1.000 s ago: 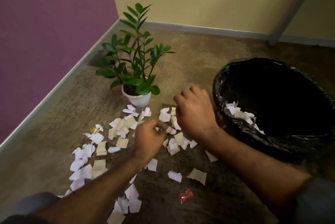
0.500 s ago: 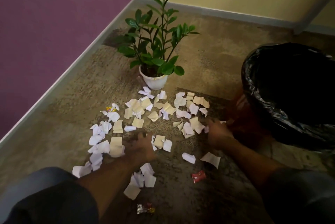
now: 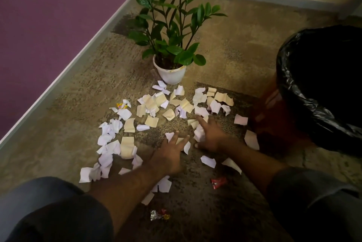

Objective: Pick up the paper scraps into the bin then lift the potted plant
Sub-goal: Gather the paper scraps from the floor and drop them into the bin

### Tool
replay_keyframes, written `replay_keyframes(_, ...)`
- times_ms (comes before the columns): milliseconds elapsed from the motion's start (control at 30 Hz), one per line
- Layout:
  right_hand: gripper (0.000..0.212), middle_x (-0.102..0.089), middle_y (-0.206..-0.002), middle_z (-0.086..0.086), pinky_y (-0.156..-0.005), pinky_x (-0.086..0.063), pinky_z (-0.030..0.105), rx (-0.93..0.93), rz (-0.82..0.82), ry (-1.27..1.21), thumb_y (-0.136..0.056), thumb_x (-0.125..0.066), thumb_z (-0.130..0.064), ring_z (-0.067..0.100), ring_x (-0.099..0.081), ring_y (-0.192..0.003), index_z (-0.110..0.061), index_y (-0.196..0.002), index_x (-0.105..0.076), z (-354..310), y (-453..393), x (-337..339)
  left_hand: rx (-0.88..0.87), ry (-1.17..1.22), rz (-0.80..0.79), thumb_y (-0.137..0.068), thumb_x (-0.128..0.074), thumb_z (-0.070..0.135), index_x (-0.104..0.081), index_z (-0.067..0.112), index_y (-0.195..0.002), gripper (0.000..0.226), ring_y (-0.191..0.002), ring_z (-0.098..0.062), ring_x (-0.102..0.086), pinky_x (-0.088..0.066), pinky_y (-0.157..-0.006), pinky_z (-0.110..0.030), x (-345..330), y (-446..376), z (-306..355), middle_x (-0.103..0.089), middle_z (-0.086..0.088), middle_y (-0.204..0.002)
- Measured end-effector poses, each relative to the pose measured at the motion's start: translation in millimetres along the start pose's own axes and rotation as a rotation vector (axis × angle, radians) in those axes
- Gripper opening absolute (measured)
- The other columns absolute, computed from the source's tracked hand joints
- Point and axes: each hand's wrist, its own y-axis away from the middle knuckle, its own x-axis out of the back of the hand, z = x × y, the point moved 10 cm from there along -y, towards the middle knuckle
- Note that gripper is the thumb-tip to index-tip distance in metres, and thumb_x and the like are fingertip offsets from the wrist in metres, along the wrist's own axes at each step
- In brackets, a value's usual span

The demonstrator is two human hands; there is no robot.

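Both hands have slid forward into the paper scraps (image 3: 156, 108), which lie strewn on the floor just in front of the potted plant (image 3: 172, 46). Left hand (image 3: 168, 153) presses flat, fingers spread on scraps; right hand (image 3: 210, 136) rakes scraps, fingers apart. Right of the plant: the black-lined bin (image 3: 321, 89).

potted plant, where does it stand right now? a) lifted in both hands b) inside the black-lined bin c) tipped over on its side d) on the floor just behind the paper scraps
d: the potted plant stands upright on the floor at the far edge of the paper scraps, while the left hand and right hand are down among the scraps and the bin sits off to the right.
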Motion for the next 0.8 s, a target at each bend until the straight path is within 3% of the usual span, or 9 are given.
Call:
replay_keyframes(100,0.102,0.013,-0.160,0.017,-0.116,-0.018,0.050,0.049,0.073,0.023,-0.079,-0.073,-0.039,0.042,0.003,-0.146,-0.047,-0.149,0.001,-15,-8,9,0.004,-0.013,-0.003,-0.090,-0.056,0.044,-0.006,0.042,-0.151,0.079,-0.146,-0.044,-0.008,-0.028,-0.113,-0.058,-5,0,4,0.005,-0.005,-0.163)
replay_keyframes(200,0.091,0.010,-0.161,0.014,-0.114,-0.022,0.054,0.054,0.073,0.084,-0.085,-0.069,-0.032,0.042,0.003,-0.146,-0.046,-0.150,-0.007,-22,-18,11,0.021,0.005,0.065,-0.097,-0.046,0.040,-0.021,0.037,-0.149,0.058,-0.146,-0.045,-0.010,-0.027,-0.114,-0.057,-1,-4,7,-0.005,-0.010,-0.162)
replay_keyframes(333,0.053,-0.020,-0.155,0.016,-0.109,-0.034,0.051,0.157,0.057,0.244,-0.094,-0.052,-0.024,0.043,-0.017,-0.139,-0.034,-0.144,-0.037,-35,-19,1,0.020,-0.018,0.098,-0.095,-0.045,0.046,-0.035,0.035,-0.140,0.047,-0.144,-0.042,-0.018,-0.032,-0.112,-0.053,-4,-4,5,-0.021,-0.012,-0.158)
replay_keyframes(433,0.041,-0.037,-0.142,0.016,-0.103,-0.041,0.048,0.203,0.077,0.263,-0.096,-0.048,-0.018,0.040,-0.028,-0.132,-0.025,-0.136,-0.051,-40,-15,2,0.037,-0.094,0.069,-0.093,-0.045,0.052,-0.039,0.035,-0.133,0.044,-0.140,-0.047,-0.019,-0.037,-0.107,-0.056,-9,-3,5,-0.019,-0.010,-0.157)
replay_keyframes(633,0.028,-0.046,-0.130,0.012,-0.098,-0.044,0.044,0.236,0.017,0.251,-0.094,-0.053,-0.014,0.036,-0.040,-0.124,-0.019,-0.118,-0.065,-36,-1,-5,0.065,-0.207,0.066,-0.088,-0.056,0.030,-0.042,0.029,-0.134,0.048,-0.133,-0.051,-0.023,-0.039,-0.103,-0.053,-9,-5,13,-0.020,-0.016,-0.152)
replay_keyframes(700,0.026,-0.050,-0.124,0.014,-0.092,-0.047,0.036,0.239,0.008,0.231,-0.090,-0.055,-0.012,0.033,-0.051,-0.113,-0.015,-0.114,-0.068,-32,5,-4,0.081,-0.153,0.109,-0.088,-0.053,0.023,-0.049,0.024,-0.127,0.039,-0.128,-0.044,-0.029,-0.043,-0.099,-0.050,-6,-8,13,-0.025,-0.016,-0.147)
replay_keyframes(800,0.027,-0.060,-0.121,0.014,-0.091,-0.049,0.030,0.197,-0.026,0.141,-0.084,-0.061,-0.005,0.030,-0.061,-0.105,-0.011,-0.109,-0.071,-23,10,0,0.041,-0.085,0.150,-0.089,-0.049,0.023,-0.060,0.018,-0.110,0.025,-0.121,-0.032,-0.040,-0.036,-0.100,-0.039,-1,-17,14,-0.045,-0.012,-0.133)
